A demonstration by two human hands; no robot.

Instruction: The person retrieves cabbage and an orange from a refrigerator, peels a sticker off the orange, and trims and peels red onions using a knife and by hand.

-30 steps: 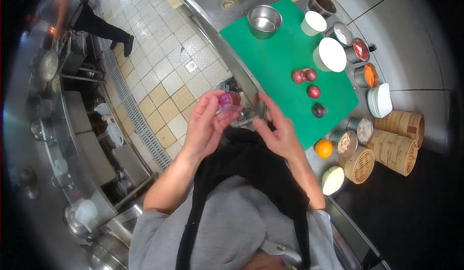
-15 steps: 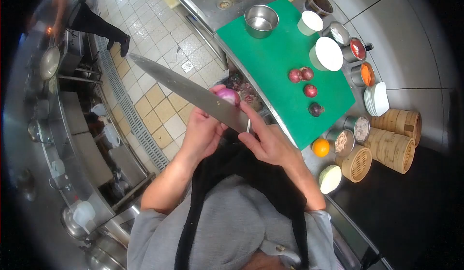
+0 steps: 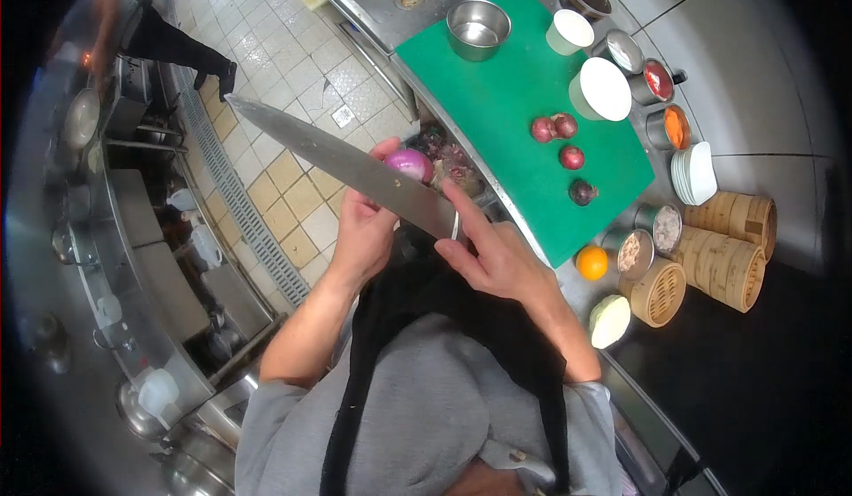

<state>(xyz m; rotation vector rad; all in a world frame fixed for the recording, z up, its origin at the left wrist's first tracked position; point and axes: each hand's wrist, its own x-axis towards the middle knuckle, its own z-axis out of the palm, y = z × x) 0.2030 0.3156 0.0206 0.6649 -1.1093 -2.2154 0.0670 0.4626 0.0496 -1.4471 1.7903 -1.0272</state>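
My left hand (image 3: 366, 234) is closed round a peeled red onion (image 3: 410, 165), glossy purple, partly hidden by the blade in front of it. In my right hand (image 3: 491, 252) is a large kitchen knife (image 3: 337, 161), its handle covered by the fingers. The long blade points up and left, lying across the onion; whether its edge bites in, I cannot tell. Below the onion, a bin with dark red peelings (image 3: 454, 161) stands against the counter. Several unpeeled red onions (image 3: 571, 157) rest on the green cutting board (image 3: 524, 194) to the right.
On the board stand a steel pot (image 3: 479, 30) and white tubs (image 3: 602, 90). Along its right side are containers of ingredients (image 3: 667, 128), stacked white dishes (image 3: 694, 175), bamboo steamers (image 3: 719, 265), an orange (image 3: 592, 263) and a cut cabbage (image 3: 610, 321). Another person (image 3: 173, 48) stands at the stove, far left.
The onion has turned in my left hand and shows more of its purple side. Both the onion and the knife have shifted slightly left; my grip on each continues.
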